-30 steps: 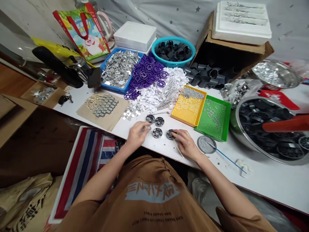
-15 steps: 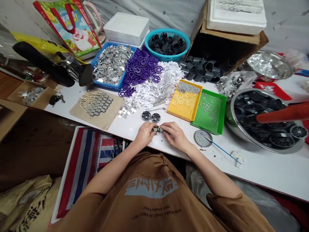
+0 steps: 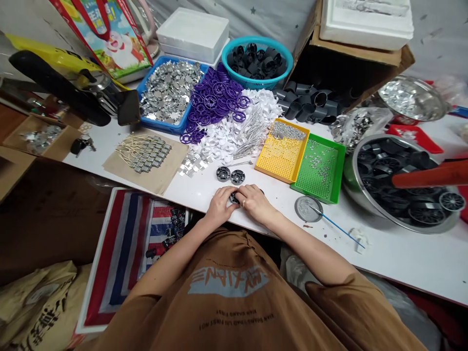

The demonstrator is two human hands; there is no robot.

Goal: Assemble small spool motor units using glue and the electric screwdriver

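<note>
At the table's front edge my left hand (image 3: 219, 205) is closed round the side of a small round black part (image 3: 234, 197). My right hand (image 3: 255, 204) lies against it, its fingers bent over the part's right side and largely covering it. Whatever small piece those fingers pinch is hidden. A bit of something black shows beyond the right fingertips. Just behind my hands two black discs (image 3: 230, 175) lie side by side, with a thin metal piece (image 3: 239, 164) behind them.
A yellow tray (image 3: 281, 166) and green tray (image 3: 319, 195) hold small metal bits. Right are a grey dish (image 3: 308, 209) with a blue stick and a steel bowl (image 3: 353, 195). Behind lie white pieces (image 3: 223, 141), purple rings (image 3: 215, 100) and a blue tray (image 3: 179, 127).
My right hand has moved left, close against my left hand, and now covers much of the black part. The camera view has shifted slightly.
</note>
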